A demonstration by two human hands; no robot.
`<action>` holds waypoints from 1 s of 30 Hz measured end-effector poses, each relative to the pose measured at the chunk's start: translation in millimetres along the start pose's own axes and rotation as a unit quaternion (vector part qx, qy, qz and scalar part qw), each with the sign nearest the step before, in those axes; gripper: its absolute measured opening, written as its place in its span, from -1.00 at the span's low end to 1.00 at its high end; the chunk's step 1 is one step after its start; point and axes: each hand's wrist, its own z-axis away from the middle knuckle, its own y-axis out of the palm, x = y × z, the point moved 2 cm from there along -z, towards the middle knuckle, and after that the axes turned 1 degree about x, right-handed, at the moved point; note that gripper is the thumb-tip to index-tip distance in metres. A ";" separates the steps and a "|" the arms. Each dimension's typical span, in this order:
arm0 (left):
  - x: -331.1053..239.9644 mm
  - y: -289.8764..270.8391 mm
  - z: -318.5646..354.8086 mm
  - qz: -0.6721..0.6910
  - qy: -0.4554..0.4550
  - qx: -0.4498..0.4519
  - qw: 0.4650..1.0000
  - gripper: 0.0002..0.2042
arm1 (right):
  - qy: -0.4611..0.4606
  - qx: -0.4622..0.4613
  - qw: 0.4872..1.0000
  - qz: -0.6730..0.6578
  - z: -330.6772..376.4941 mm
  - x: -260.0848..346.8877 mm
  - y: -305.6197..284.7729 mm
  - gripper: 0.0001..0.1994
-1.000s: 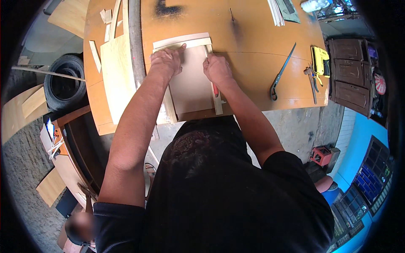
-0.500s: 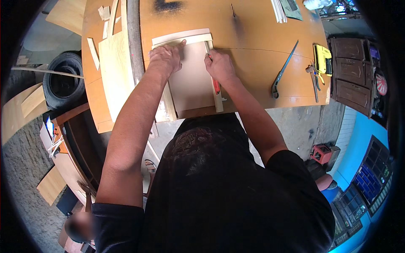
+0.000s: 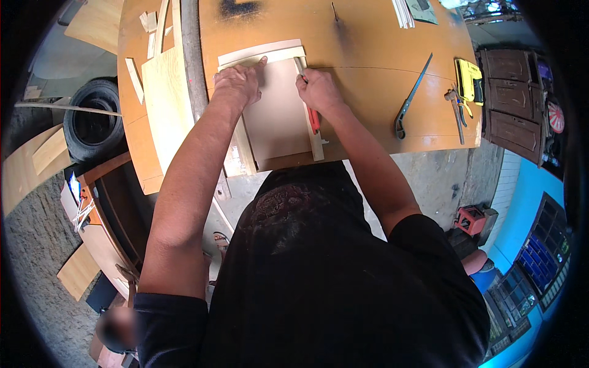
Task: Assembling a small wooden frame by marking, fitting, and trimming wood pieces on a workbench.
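A tan panel [image 3: 279,113] is pressed flat by the open left hand [image 3: 238,83] — a red-handled knife [image 3: 313,119] is gripped by the closed right hand [image 3: 318,91] along the panel's pale edging strip [image 3: 310,104].

Bare tabletop [image 3: 368,73] lies open between panel [image 3: 279,113] and handsaw [image 3: 411,98].

- We wear a plain black short-sleeved shirt, its fabric wrinkled across the chest.
- Our forearms are bare.
- Our left hand [image 3: 238,83] and right hand [image 3: 317,91] have no gloves.
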 end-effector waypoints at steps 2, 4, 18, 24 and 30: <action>-0.3 -1.8 0.1 0.005 0.000 -0.002 1.000 -0.22 | 0.025 0.039 0.999 -0.023 -3.9 -2.8 -1.8 -0.72; -1.7 -3.4 1.2 0.011 -0.003 0.014 1.000 -0.22 | 0.002 0.021 1.000 -0.005 -7.6 -7.5 2.4 -0.72; -0.2 3.0 -3.7 0.002 -0.009 0.027 1.000 -0.23 | -0.055 0.058 0.997 -0.002 -3.4 -4.2 -6.4 -0.71; -3.1 -3.3 -1.3 0.032 -0.010 0.043 0.998 -0.21 | -0.018 0.010 1.000 -0.014 3.9 -1.2 -3.5 -0.71; -1.5 3.9 -1.6 0.018 -0.005 0.026 0.999 -0.21 | -0.006 0.005 1.000 0.028 4.6 5.9 -0.3 -0.72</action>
